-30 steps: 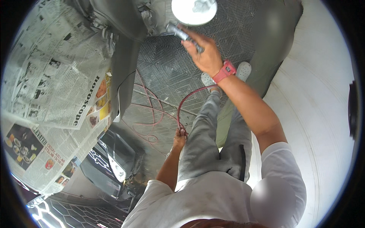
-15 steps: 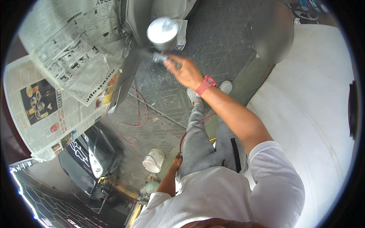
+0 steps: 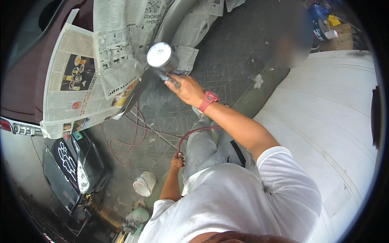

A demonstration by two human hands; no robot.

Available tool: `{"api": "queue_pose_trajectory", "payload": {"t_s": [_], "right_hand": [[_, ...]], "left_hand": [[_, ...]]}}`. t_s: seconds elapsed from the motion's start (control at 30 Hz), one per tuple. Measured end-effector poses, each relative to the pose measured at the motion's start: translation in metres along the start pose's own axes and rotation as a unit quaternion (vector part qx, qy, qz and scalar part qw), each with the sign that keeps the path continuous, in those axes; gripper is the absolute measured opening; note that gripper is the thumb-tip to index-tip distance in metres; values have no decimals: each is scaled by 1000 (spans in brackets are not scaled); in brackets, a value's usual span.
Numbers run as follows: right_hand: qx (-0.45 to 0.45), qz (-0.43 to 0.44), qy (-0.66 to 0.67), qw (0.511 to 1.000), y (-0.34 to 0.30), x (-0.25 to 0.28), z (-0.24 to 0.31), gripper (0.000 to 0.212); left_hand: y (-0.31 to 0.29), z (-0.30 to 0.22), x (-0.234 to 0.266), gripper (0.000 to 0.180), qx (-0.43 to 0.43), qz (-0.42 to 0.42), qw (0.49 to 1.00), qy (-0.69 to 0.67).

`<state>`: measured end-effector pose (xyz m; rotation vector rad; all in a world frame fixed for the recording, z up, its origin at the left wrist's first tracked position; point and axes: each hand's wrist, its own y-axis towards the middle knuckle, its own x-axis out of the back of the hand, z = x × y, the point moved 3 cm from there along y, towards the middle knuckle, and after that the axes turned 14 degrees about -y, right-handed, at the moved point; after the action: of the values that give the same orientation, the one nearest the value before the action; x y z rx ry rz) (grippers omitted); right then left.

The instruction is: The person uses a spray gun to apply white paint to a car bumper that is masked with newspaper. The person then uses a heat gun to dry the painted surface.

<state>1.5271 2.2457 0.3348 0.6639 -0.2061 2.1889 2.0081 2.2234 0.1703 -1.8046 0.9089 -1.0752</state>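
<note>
My right hand (image 3: 187,89), with a red watch at the wrist, is closed round the handle of a spray gun (image 3: 161,57) that has a round silver cup with a white lid. The gun is close beside a grey body panel (image 3: 139,92) of a dark red vehicle (image 3: 24,87). Newspaper sheets (image 3: 115,44) cover the vehicle's side around that panel. Low by my left hip, my left hand (image 3: 177,160) is closed on a red hose (image 3: 196,129), which loops across in front of my legs. The gun's nozzle is hard to make out.
More red hose (image 3: 133,146) lies coiled on the patterned floor. A white bucket (image 3: 144,183) stands to my left, near a loose black car part with a headlight (image 3: 83,178). A large white curved surface (image 3: 320,125) fills my right side. Beyond it is a blurred shape (image 3: 289,36).
My view has shifted, so the papered vehicle sits farther right in the picture. My right hand has brought the spray gun nearer to the grey panel. My left hand now shows more fully on the hose.
</note>
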Motion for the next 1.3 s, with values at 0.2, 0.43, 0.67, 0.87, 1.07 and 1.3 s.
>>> {"api": "queue_pose_trajectory", "payload": {"t_s": [0.2, 0.43, 0.67, 0.87, 1.07, 1.3], "right_hand": [[-39, 45, -18, 998, 50, 44, 43, 60], [-133, -13, 57, 989, 146, 152, 17, 72], [-163, -103, 61, 979, 227, 289, -8, 62], [-195, -110, 74, 972, 292, 390, -90, 62], [-216, -94, 108, 966, 361, 472, -191, 63], [-248, -73, 132, 957, 432, 531, -344, 64]], "left_hand": [[22, 13, 12, 49, -55, -2, 995, 84], [31, -47, -13, 61, -9, 40, 997, 67], [69, -125, -26, 54, -155, 25, 980, 123], [10, -275, -75, 59, -180, 45, 970, 156], [26, -335, -143, 61, -195, 27, 965, 175], [1, -432, -254, 42, -165, -5, 964, 208]]}}
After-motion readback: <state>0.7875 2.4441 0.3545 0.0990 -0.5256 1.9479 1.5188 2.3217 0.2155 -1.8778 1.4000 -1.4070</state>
